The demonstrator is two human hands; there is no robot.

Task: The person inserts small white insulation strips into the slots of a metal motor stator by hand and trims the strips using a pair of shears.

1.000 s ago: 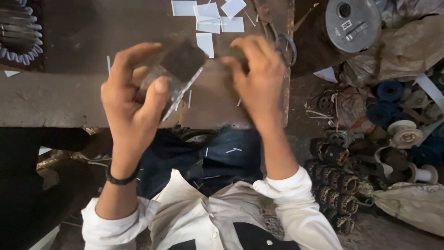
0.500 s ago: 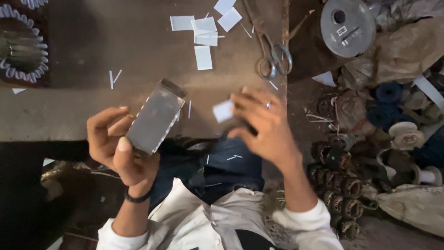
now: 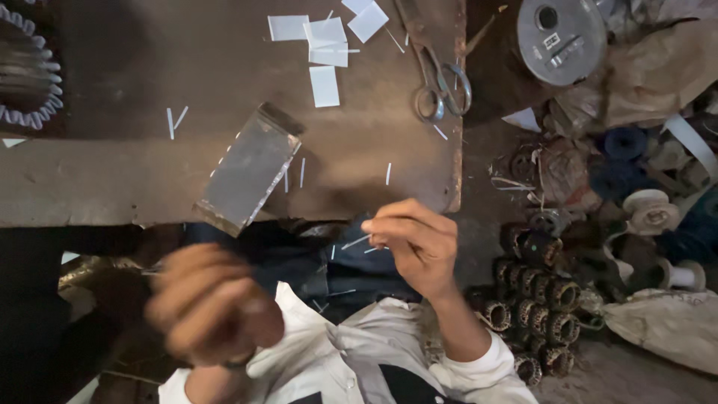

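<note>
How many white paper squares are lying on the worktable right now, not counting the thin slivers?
About 5: one white square at the far edge, two overlapping beside it, one below those, one tilted towards the scissors. More may lie beyond the picture's edge.

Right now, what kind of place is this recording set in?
Probably a small repair or winding workshop: a worn workbench with scissors, cut white slips, and wound coils piled on the floor beside a spool.

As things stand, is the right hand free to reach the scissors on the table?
Probably yes, though not empty-handed. The right hand pinches a thin white sliver, so it would need to drop that first. The scissors lie in the open near the table edge, straight ahead of it, with nothing between them.
</note>
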